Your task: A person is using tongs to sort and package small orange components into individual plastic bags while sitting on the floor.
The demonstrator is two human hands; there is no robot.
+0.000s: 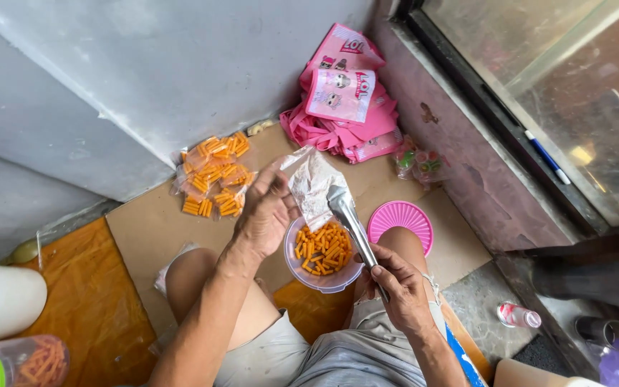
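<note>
the left hand (pixel 266 211) has its fingers curled shut around the edge of a small clear plastic bag (pixel 313 186), holding it up just above a clear round container (pixel 322 256) of orange snack sticks (pixel 322 249) that sits between the person's knees. the right hand (pixel 395 287) is closed in a grip on the handle end of metal tongs (pixel 349 218). the tongs' long axis runs from the right hand at lower right up to the upper left, their tip pointing into the bag's mouth, crossing over the container's rim. a pink round lid (pixel 400 221) lies just beside the container on brown cardboard (pixel 145 229). filled packets of orange sticks (pixel 213 175) lie near the wall, and a pile of pink bags (pixel 342 97) sits in the corner, well apart.
</note>
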